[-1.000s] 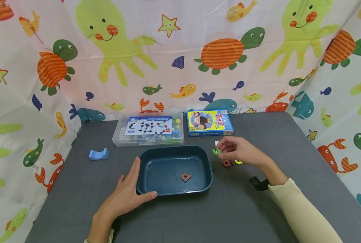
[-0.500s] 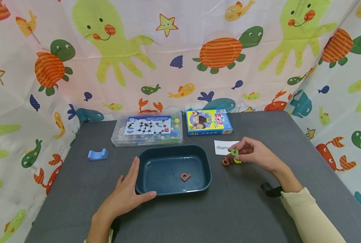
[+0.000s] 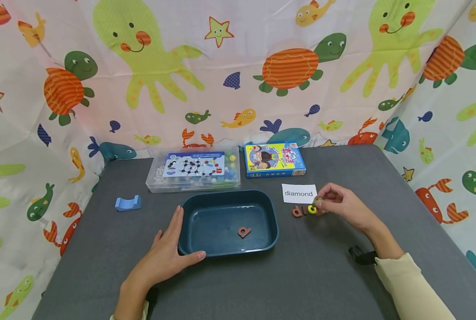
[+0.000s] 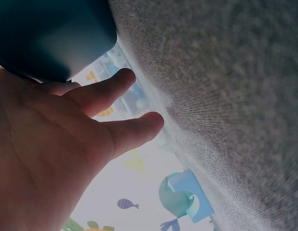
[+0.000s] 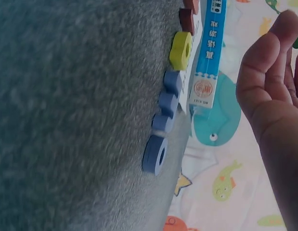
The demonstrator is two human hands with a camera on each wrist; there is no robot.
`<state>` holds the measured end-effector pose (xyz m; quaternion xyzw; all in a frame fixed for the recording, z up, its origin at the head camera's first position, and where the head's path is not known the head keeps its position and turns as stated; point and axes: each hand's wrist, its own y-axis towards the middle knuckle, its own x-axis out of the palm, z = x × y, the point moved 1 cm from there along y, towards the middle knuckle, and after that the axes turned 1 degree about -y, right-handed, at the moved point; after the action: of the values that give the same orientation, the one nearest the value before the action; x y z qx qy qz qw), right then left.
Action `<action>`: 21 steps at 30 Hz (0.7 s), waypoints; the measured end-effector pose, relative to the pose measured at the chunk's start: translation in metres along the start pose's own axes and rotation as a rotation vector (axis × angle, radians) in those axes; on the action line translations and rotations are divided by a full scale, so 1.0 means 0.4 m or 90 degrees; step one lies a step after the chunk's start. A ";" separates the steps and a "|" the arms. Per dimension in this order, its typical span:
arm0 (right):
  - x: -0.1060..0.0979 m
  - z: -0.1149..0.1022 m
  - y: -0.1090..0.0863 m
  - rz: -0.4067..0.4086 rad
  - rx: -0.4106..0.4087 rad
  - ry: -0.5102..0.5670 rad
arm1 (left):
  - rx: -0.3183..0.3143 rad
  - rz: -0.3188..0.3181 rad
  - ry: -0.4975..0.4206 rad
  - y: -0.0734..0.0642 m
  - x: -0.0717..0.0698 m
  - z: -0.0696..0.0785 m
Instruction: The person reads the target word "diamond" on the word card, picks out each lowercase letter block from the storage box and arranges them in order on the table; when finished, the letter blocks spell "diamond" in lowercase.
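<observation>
My right hand (image 3: 343, 206) pinches a small green letter (image 3: 318, 202) between thumb and fingers, just above the right end of a row of letters. In that row are a brown round letter (image 3: 297, 212), a brown i (image 5: 186, 20) and a yellow letter (image 3: 312, 209). A blue m (image 5: 168, 102) and a blue o (image 5: 155, 154) continue it in the right wrist view; the hand hides them in the head view. With fingers straight, my left hand (image 3: 163, 249) rests against the left side of a dark blue tray (image 3: 230, 254). One brown letter (image 3: 244, 232) lies inside.
A white card (image 3: 299, 194) reading "diamond" lies behind the row. Farther back are a clear case (image 3: 194, 184) of molecule parts and a blue-and-yellow box (image 3: 275, 160). A light blue block (image 3: 128, 203) sits at left, and a printed curtain (image 3: 206, 98) hangs behind the table.
My right hand has moved right with the green letter, from the card's left edge to the right end of the row, uncovering the card. The left hand has stayed at the tray.
</observation>
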<state>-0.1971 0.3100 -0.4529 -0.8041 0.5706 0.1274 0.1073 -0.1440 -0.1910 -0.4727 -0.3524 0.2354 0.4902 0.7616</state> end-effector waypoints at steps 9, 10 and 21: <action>-0.033 -0.001 -0.028 0.037 0.003 -0.097 | 0.001 -0.001 -0.002 -0.001 -0.002 0.002; -0.038 -0.003 -0.029 0.038 0.006 -0.112 | 0.001 -0.001 -0.002 -0.001 -0.002 0.002; -0.100 -0.018 -0.035 0.085 0.057 -0.216 | 0.003 0.004 0.001 -0.003 -0.001 0.003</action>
<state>-0.1959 0.3477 -0.4326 -0.7259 0.6015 0.2425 0.2292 -0.1432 -0.1907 -0.4712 -0.3502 0.2382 0.4918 0.7608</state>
